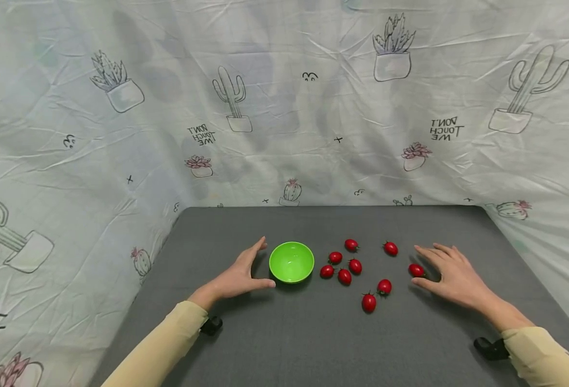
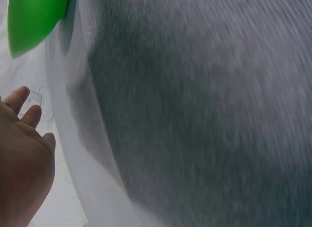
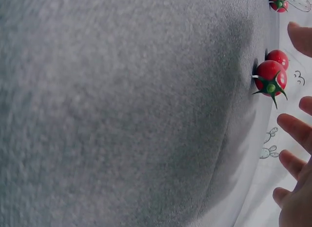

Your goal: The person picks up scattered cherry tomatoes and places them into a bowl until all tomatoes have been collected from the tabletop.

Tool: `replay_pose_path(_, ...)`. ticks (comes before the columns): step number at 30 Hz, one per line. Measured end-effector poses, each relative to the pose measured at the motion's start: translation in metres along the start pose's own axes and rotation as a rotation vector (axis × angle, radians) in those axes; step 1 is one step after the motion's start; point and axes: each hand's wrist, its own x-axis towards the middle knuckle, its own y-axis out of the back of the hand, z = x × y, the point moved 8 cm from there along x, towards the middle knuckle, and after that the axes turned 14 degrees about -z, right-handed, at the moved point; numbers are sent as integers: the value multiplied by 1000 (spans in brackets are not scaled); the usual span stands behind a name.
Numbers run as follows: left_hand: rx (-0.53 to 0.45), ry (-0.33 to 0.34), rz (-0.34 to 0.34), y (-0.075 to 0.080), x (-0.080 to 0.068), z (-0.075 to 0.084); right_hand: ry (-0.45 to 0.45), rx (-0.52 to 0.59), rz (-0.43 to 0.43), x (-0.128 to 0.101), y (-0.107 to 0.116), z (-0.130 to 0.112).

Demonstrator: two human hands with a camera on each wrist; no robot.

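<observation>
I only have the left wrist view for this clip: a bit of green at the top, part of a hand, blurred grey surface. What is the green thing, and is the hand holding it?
Observer: It is a green bowl, upright on the grey table. The left hand lies open beside it, thumb near the rim; contact is unclear.
Reviewer: Anything in the bowl?
Observer: It looks empty from the head view.
Reviewer: What else is on the table?
Observer: Nine red cherry tomatoes scattered on the bowl's right.
Reviewer: And the other hand?
Observer: The right hand is open on the table, next to the rightmost tomato.
</observation>
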Motion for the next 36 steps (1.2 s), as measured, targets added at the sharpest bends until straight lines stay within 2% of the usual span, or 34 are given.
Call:
replay_pose_path(11,-86,-4,-24,-18,19,3,-41,78,-19,-3,-2,2)
replay_pose_path(20,-104,-1,-41,-22,28,6,-84,131,-59,-4,-6,6)
replay_pose_path(30,-145,44,-35,-25,32,1,-82,140,-31,-2,-6,8)
replay_pose_path(36,-170,33,-24,-25,34,1,-94,150,-23,-2,-7,8)
